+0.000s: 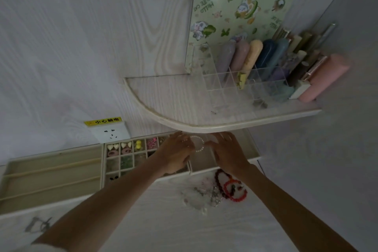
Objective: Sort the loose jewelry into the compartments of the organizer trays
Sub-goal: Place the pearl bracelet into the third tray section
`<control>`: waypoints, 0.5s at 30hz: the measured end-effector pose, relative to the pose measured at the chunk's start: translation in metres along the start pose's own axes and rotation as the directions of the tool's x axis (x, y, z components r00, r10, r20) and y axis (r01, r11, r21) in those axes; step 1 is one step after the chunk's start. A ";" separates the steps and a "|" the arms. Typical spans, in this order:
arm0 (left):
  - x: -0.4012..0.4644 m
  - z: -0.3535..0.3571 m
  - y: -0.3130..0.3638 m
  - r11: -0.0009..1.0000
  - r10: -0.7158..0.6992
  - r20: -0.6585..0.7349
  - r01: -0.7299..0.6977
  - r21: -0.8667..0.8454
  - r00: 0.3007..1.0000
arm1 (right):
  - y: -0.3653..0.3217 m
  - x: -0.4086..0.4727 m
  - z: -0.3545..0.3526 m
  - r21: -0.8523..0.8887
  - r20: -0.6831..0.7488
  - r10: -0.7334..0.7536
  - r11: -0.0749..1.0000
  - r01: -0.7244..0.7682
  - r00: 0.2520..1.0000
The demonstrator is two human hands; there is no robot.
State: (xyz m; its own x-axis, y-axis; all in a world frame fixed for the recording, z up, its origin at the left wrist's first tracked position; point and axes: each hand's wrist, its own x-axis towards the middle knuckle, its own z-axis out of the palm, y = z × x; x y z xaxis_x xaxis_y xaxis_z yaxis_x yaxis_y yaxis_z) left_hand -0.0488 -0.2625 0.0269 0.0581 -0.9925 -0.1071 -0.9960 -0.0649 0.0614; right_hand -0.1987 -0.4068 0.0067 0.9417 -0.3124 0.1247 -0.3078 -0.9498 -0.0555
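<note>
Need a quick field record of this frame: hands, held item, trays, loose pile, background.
left hand: grips the pearl bracelet's left side
right hand: grips its right side
held item: pearl bracelet, stretched between both hands above the trays
gridded tray: small compartments, several already filled with small pieces
long-slot tray: left of the gridded tray
loose pile: red, dark and clear beaded bracelets on the table, in front of the trays
background: shelf with clear organizer

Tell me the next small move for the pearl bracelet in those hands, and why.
Probably lower the pearl bracelet into the right-hand tray below it. Both the left hand and the right hand hold it stretched above that tray, under the shelf edge, while more loose bracelets wait on the table.
</note>
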 end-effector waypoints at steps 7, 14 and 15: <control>0.002 0.005 0.004 0.984 -0.036 0.096 0.018 0.178 0.995 | -0.008 0.006 0.001 -0.078 0.180 0.069 0.995 -0.056 0.981; 0.008 -0.002 0.002 0.985 -0.079 0.155 0.053 0.166 0.985 | -0.012 0.017 -0.004 -0.146 0.197 0.118 0.985 -0.090 0.973; 0.010 -0.002 0.002 0.982 -0.085 0.170 0.053 0.181 0.982 | -0.013 0.017 -0.002 -0.154 0.174 0.122 0.984 -0.095 0.977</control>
State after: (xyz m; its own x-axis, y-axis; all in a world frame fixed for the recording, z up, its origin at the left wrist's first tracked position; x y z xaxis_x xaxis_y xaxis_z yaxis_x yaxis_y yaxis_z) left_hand -0.0501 -0.2729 0.0279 0.1296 -0.9513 -0.2795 -0.9874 -0.0979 -0.1247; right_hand -0.1791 -0.3997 0.0117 0.9063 -0.4187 -0.0575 -0.4133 -0.9065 0.0857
